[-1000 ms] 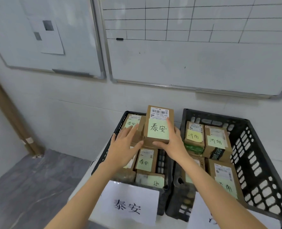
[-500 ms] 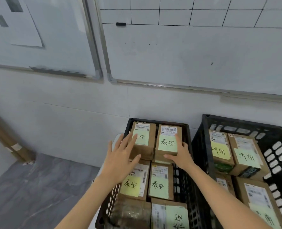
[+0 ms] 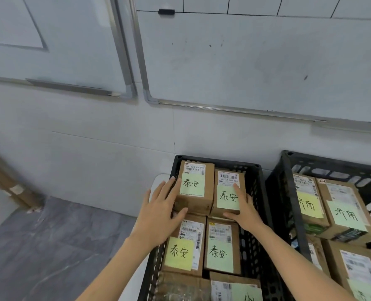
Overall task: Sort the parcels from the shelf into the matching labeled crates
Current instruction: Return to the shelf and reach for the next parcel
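While the right hand (image 3: 244, 210) is gripping the parcel (image 3: 228, 192) marked 泰安, that parcel is sitting at the 12 o'clock end of the left crate (image 3: 256, 183), touching the neighbouring parcel (image 3: 194, 185) at its 9 o'clock. One of the right fingers (image 3: 237, 189) is lying along the parcel's top and the thumb is pressing its 6 o'clock edge. The other fingers are hiding behind its 3 o'clock side. The left hand (image 3: 160, 213) is resting with fingers (image 3: 165, 192) straight and spread wide against the neighbouring parcel's 9 o'clock side, covering part of the crate wall. Toward 6 o'clock the near parcels (image 3: 221, 248) are showing the same label, while those below them are being cut off by the bottom edge, so their writing cannot be read. The right crate (image 3: 332, 160), at 3 o'clock, is running off the frame.
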`<state>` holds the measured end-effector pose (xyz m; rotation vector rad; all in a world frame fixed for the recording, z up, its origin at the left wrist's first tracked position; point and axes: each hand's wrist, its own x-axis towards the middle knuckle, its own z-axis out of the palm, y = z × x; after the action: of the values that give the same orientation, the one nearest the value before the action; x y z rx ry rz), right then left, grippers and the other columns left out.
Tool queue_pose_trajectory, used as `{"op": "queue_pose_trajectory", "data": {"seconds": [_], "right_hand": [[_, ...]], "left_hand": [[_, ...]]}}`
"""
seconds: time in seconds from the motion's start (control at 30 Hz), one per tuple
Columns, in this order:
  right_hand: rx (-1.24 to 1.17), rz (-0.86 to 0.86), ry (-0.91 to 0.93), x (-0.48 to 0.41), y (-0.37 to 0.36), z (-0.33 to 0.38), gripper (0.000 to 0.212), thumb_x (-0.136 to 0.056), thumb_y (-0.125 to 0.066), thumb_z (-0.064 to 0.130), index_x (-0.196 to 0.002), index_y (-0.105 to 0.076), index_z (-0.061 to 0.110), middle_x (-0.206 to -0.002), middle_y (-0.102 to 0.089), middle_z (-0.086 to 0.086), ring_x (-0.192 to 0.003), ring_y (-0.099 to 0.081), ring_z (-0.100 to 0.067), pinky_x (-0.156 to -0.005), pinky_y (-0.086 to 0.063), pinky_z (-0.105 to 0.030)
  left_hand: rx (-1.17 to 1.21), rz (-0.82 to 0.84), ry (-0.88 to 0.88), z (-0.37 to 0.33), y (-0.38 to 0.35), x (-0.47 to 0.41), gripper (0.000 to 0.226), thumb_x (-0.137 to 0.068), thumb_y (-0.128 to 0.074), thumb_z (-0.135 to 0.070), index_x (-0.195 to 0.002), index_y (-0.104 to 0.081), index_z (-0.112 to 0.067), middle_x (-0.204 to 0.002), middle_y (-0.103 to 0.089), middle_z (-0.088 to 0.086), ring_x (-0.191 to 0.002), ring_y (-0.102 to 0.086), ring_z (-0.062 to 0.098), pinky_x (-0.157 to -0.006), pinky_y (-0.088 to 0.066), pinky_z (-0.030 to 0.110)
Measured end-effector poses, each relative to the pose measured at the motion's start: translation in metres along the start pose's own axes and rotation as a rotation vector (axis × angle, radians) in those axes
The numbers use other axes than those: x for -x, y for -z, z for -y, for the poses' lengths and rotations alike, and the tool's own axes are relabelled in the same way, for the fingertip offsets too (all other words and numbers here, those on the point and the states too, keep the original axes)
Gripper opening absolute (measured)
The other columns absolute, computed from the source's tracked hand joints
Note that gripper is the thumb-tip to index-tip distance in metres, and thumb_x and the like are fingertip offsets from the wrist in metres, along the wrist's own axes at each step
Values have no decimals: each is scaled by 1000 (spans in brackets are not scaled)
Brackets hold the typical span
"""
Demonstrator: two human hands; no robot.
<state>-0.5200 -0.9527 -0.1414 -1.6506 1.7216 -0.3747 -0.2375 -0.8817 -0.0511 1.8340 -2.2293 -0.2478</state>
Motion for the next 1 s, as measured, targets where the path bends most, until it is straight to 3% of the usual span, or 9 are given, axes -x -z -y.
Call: {"op": "queue_pose_trajectory", "data": {"seconds": [0.13, 0.3, 0.43, 0.6, 0.67, 0.77, 0.87, 1.0], "right_hand": [[85, 64, -36, -3, 5, 3, 119, -82, -80, 23, -155, 13, 37, -161, 1, -14, -142, -30, -32, -113, -36, -45], [278, 223, -120, -7, 30, 21, 117, -85, -77, 22, -156, 17, 30, -161, 3, -22, -139, -35, -35, -108, -39, -38], [386, 224, -78, 0, 55, 45, 102, -92, -69, 29, -159, 7, 22, -156, -17, -23, -126, -48, -30, -102, -45, -34], [477, 145, 146, 34, 68, 84, 89, -95, -62, 42, -159, -3, 23, -161, -25, -12, -140, -39, -28, -108, -42, -39], [500, 89, 280, 59, 68, 104, 84, -96, -55, 52, -158, -4, 29, -159, -29, -11, -138, -41, -28, -103, -45, -41], [527, 24, 468, 105, 62, 130, 79, -97, -46, 60, -158, -2, 36, -161, -26, -9, -128, -53, -26, -91, -52, -40], [581, 0, 647, 155, 50, 148, 81, -94, -41, 67, -157, 2, 38, -164, -20, -6, -129, -53, -25, -86, -56, -38], [539, 31, 887, 224, 29, 172, 83, -94, -39, 69, -157, 4, 36, -161, -22, -2, -126, -54, -23, -87, -54, -40]], "left_hand": [[8, -19, 1, 0, 0, 4, 73, -97, -35, -58, -153, 7, -38, -163, 0, -11, -150, -3, 14, -123, -6, 43], [19, -65, 15, -5, 7, 17, 74, -96, -38, -57, -154, 1, -36, -163, -10, -8, -149, -13, 15, -122, -14, 44], [9, -121, 52, -15, 21, 37, 75, -96, -38, -58, -156, -3, -29, -163, -12, -7, -148, -16, 13, -119, -11, 34], [35, -170, 167, -35, 43, 78, 75, -96, -37, -60, -156, -6, -28, -163, -12, -5, -145, -29, 18, -114, -28, 38], [6, -188, 219, -43, 51, 101, 75, -95, -33, -64, -156, -7, -28, -163, -14, -6, -142, -33, 20, -112, -34, 40], [-52, -225, 313, -57, 60, 147, 75, -95, -33, -63, -156, -6, -30, -162, -14, -7, -142, -33, 20, -112, -32, 39], [-64, -291, 431, -76, 69, 204, 75, -95, -37, -60, -156, -4, -31, -162, -14, -8, -140, -36, 21, -110, -35, 41], [-88, -370, 615, -103, 78, 291, 76, -93, -33, -64, -156, -1, -34, -163, -4, -9, -139, -37, 21, -106, -38, 42]]}}
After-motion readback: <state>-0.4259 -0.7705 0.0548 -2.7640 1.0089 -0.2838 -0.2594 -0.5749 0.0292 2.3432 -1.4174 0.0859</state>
